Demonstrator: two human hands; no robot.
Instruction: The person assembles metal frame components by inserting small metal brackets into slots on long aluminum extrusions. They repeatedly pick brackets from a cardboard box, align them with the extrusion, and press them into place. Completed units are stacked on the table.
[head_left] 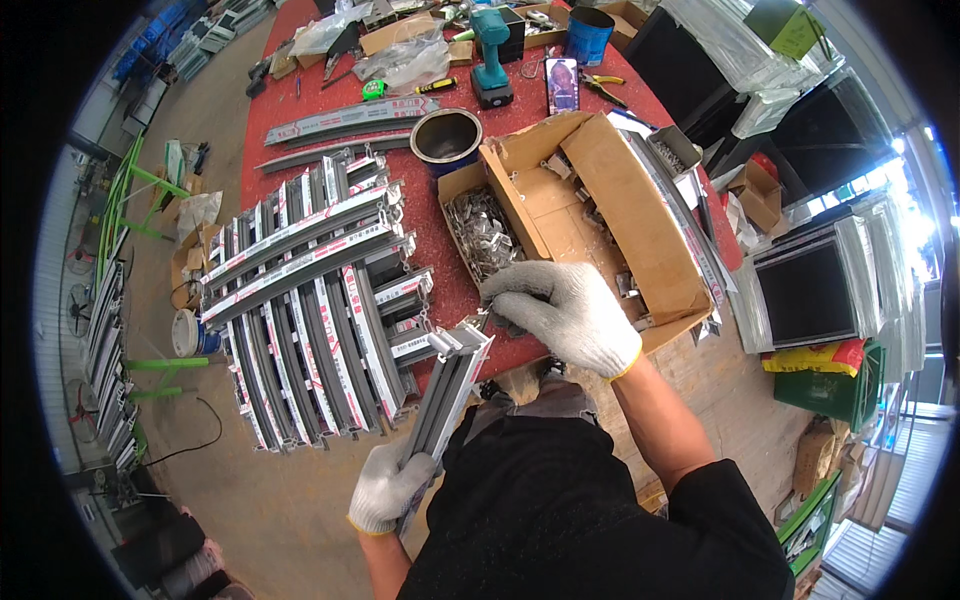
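Held piece: metal profile (447, 395), slanting in front of the person's body, lower part in the left hand, upper end just beside the table edge.
Weight: probably light to moderate; one hand appears to carry it.
Stiffness: likely rigid along its length; the curve seen is probably lens bend.
Surface: smooth-looking, perhaps slippery; edges may be sharp, thin faces may scratch.
Where to grip: around the body below the middle, clear of the end fitting.
Left hand (393, 488): gloved, fingers wrapped around the lower part.
Right hand (570, 315): gloved, fingers curled, thumb and forefinger drawn close by the upper end; cannot tell whether anything is pinched.
Profile look: grey, grooved lengthwise, pale strip along one side, bright metal fitting at the top.
Similar profiles (300, 275): crosswise stack on the red table (425, 205), left of the held one, white-and-red film on many.
Small metal parts (485, 235): shiny, heaped in a cardboard compartment beyond the right hand.
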